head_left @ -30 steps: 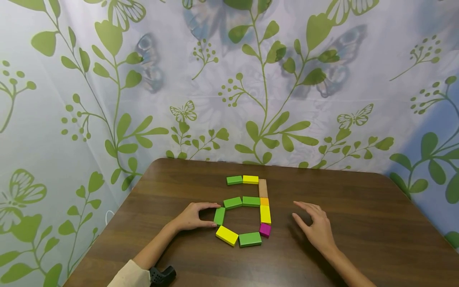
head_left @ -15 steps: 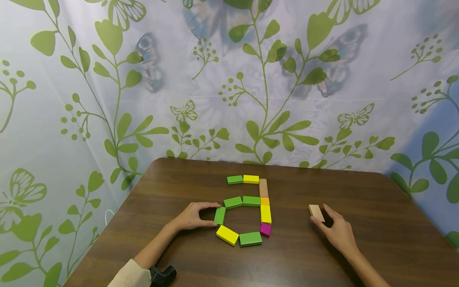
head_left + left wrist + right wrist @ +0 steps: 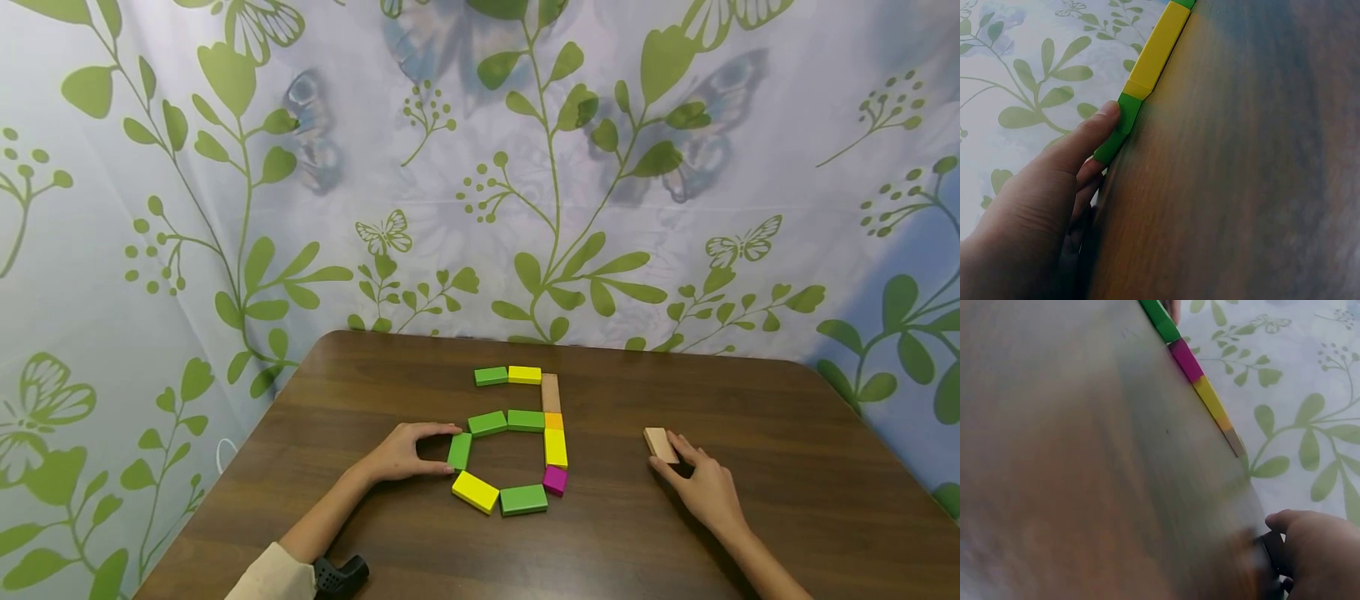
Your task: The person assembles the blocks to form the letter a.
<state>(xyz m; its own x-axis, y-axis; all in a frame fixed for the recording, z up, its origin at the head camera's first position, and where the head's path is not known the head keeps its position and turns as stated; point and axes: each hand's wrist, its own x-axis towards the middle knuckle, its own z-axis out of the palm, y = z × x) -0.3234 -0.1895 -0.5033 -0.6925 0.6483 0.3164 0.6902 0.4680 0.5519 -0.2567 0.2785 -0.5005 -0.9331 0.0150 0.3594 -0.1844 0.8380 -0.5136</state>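
My left hand (image 3: pixel 401 454) pinches a green block (image 3: pixel 460 452) by its ends, thumb at the near end and a finger at the far one. The left wrist view shows the thumb of my left hand (image 3: pixel 1041 194) against a green block (image 3: pixel 1112 145). This block is part of a figure of coloured blocks lying flat. To the right of the figure, my right hand (image 3: pixel 705 487) holds a pale wooden block (image 3: pixel 660 446) between thumb and fingers, at the table. My right hand (image 3: pixel 1322 553) is dark at the edge of the right wrist view, its grip unclear.
Within the figure are a yellow block (image 3: pixel 476 492), a green block (image 3: pixel 523 500), a magenta block (image 3: pixel 555 480), an orange block (image 3: pixel 552 421) and a tan block (image 3: pixel 551 393). The brown wooden table (image 3: pixel 360 375) meets a leaf-patterned curtain (image 3: pixel 450 250) at the back.
My right hand has moved rightward from a second ago, when no block showed at its fingers; the pale wooden block now shows in its grip. My left hand and the figure stay put.
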